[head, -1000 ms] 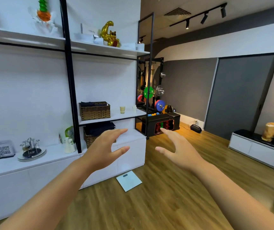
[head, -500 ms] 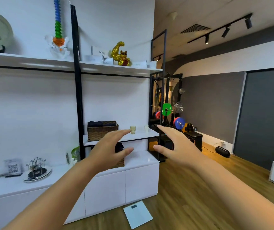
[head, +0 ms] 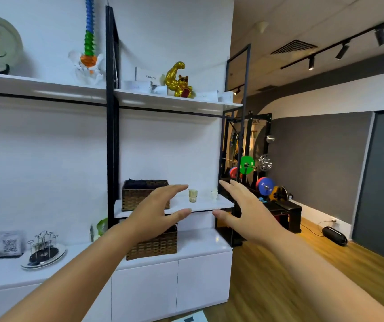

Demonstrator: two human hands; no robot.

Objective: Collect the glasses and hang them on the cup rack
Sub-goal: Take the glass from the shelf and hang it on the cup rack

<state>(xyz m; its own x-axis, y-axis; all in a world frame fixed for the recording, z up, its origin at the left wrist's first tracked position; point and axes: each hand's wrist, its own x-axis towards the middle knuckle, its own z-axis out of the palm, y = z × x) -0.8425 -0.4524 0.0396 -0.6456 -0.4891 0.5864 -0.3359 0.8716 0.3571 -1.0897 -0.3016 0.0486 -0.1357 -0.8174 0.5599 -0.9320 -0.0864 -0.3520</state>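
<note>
Step in hand: the approach to collect; no glass has been picked up. Two glasses stand on the middle shelf (head: 209, 206) of the wall unit: a tinted glass (head: 193, 195) upright near the shelf's centre, and a clear glass (head: 214, 195) to its right, near the black post; the latter is faint against the white wall and its form cannot be told closely. A wicker basket (head: 144, 196) sits on the same shelf to the left of both. The left hand (head: 156, 211) is raised in front of the shelf with fingers and thumb spread apart, holding nothing; its fingertips appear close to the tinted glass but apart from it. The right hand (head: 244, 211) is likewise spread wide and empty, at the right end of the shelf, not touching either glass. The cup rack (head: 43, 246) stands on a round tray on the lower worktop (head: 0, 275), well apart to the left of the glasses; whether anything hangs on its prongs cannot be told. Judgement: the next move calls for each hand to close around a glass, left on the tinted and right on the clear, lift them off the shelf, then carry them down and left to the rack and invert them over the prongs.
</note>
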